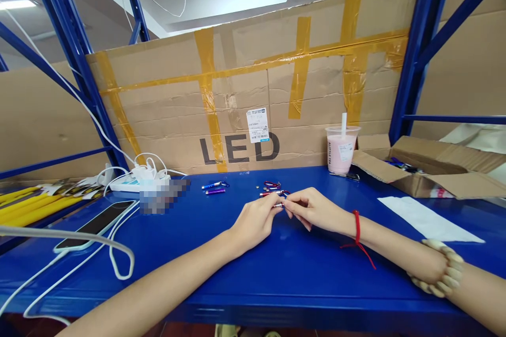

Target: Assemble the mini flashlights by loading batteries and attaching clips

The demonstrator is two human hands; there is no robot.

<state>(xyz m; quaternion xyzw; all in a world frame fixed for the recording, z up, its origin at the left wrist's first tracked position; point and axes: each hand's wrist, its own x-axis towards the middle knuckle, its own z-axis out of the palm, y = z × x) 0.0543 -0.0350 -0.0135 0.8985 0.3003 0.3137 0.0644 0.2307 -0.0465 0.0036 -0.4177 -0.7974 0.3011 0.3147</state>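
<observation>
In front of me, above the middle of the blue table, my left hand and my right hand meet at the fingertips. Between them they pinch a small metal flashlight tube, mostly covered by the fingers. Just behind it lie a red tube and a red carabiner clip, partly hidden by my hands. A tiny yellowish piece sits to their left. Farther left rest a blue tube with a clip and a purple tube.
A phone, white cables and a power strip occupy the left side, beside yellow packs. At the right are a pink drink cup, a white paper sheet and an open cardboard box. Taped cardboard walls the back.
</observation>
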